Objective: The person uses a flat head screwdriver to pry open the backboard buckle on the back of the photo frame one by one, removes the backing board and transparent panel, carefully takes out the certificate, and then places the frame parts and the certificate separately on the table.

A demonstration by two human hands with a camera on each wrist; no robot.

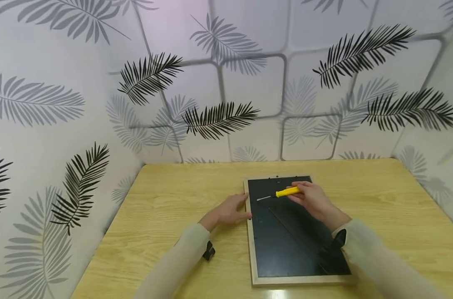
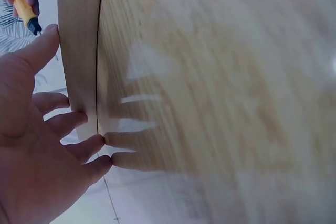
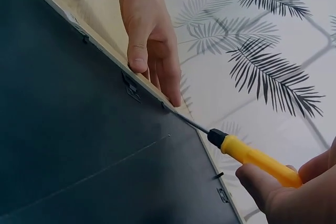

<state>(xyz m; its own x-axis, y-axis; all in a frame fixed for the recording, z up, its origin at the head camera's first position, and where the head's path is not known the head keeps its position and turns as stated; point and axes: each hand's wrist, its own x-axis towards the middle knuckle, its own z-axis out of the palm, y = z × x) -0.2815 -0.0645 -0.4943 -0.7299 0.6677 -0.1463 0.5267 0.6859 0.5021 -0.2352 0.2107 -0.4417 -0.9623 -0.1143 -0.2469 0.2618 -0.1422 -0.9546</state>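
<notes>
1. Framed black panel (image 1: 279, 253) flat on the wood-grain table (image 1: 181, 182), right of centre, dark side up, with small dark tabs (image 3: 219, 175) and hanger brackets (image 3: 223, 195) along the pale wooden rim (image 1: 252, 249).

2. Gripped in the right hand (image 1: 315, 201): yellow-handled screwdriver (image 1: 288, 191), low over the panel, blade pointed at the rim nearest the left hand (image 1: 232, 209). Contact with a tab impossible to confirm.

3. Set against that rim's outer side, left hand with fingers spread and extended, thumb at the top edge; apparently bracing rather than clutching.

4. Chief hazard, by judgement: a slip of the blade off a narrow tab, from too much force or too shallow an angle, with left thumb and fingertips close to its path.

5. Also possible: gouged wood or a scored panel, from the tip skidding or prying against the rim. Visible across the dark surface: a thin line (image 3: 105, 168), scratch or otherwise, hard to say.

6. Further risks: a tab snapped by forced bending; the panel sliding over the glossy tabletop, from a sideways push against light, one-sided bracing.
</notes>
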